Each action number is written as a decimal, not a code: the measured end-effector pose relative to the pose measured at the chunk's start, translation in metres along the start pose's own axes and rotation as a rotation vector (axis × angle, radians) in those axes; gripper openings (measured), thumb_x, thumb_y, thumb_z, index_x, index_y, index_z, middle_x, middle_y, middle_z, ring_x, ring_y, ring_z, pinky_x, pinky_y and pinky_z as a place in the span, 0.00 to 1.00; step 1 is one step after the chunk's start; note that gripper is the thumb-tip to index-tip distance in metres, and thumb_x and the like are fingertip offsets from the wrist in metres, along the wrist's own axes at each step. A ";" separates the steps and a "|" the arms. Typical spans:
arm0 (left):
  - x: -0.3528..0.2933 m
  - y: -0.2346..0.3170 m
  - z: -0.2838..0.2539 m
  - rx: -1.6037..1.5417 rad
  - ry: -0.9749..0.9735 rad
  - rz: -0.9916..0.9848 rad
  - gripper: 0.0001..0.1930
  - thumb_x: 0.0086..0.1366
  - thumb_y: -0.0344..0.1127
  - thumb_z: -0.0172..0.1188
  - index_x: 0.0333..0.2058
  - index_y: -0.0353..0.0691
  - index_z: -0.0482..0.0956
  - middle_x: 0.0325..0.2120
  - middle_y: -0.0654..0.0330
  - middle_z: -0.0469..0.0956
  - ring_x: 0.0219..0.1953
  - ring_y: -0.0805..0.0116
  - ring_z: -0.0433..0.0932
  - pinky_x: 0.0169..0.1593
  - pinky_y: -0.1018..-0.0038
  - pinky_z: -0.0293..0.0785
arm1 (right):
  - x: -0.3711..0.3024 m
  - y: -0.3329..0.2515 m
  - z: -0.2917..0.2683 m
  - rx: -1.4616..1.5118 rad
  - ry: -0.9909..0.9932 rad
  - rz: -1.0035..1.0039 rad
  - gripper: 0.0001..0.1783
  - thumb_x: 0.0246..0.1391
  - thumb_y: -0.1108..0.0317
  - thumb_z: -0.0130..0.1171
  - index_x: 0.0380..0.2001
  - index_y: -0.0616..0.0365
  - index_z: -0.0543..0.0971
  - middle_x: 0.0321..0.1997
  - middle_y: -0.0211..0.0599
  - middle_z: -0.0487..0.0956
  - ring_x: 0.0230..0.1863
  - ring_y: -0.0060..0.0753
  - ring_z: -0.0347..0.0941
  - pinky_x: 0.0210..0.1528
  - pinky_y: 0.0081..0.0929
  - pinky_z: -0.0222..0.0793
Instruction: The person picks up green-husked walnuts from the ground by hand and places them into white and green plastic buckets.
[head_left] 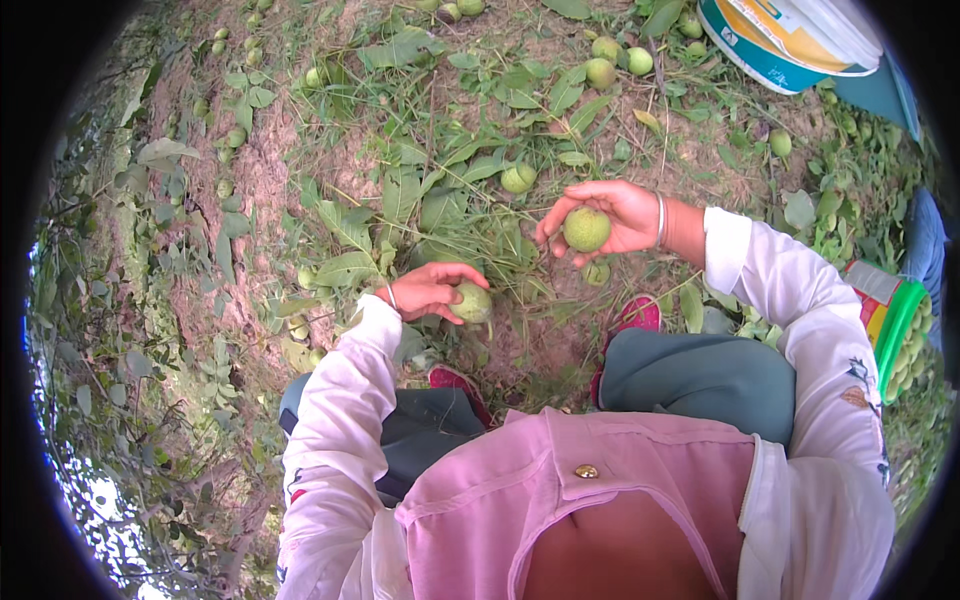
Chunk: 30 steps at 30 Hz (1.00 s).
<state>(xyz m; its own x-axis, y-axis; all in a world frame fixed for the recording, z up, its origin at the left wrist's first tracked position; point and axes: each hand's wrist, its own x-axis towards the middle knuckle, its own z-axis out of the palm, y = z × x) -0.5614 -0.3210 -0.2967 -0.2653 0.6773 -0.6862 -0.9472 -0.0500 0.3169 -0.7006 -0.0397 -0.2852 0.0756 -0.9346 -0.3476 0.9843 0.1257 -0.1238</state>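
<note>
My left hand (pixel 428 290) reaches low over the ground, its fingers curled around a green walnut (pixel 471 303) in its husk. My right hand (pixel 632 214) is turned palm inward, with another green walnut (pixel 587 229) held against its fingers. Just below that hand a third walnut (pixel 596 272) lies in the grass. Ahead, between the two hands, a walnut (pixel 518 178) rests among long green leaves (pixel 400 192).
A white, orange and teal bucket (pixel 765 60) stands at the far right. Near my right elbow, a green-rimmed bucket (pixel 890 330) holds many walnuts. More walnuts (pixel 600 73) lie scattered on the soil. Leafy branches (pixel 120 370) fill the left side. My pink shoes (pixel 640 314) are below my hands.
</note>
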 end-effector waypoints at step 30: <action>0.015 0.064 0.047 1.007 1.109 0.913 0.08 0.50 0.22 0.49 0.31 0.35 0.71 0.29 0.53 0.70 0.26 0.57 0.71 0.31 0.69 0.68 | -0.231 -0.249 0.071 -1.070 1.317 -1.485 0.21 0.46 0.72 0.55 0.46 0.60 0.67 0.38 0.37 0.72 0.35 0.29 0.71 0.32 0.22 0.69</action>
<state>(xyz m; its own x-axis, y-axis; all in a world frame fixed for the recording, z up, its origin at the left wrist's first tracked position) -0.6172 -0.2799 -0.2561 -0.9944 -0.1034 -0.0201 -0.0811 0.6295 0.7727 -0.9521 0.1213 -0.1075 -0.9584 0.1068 0.2645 -0.2285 0.2679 -0.9360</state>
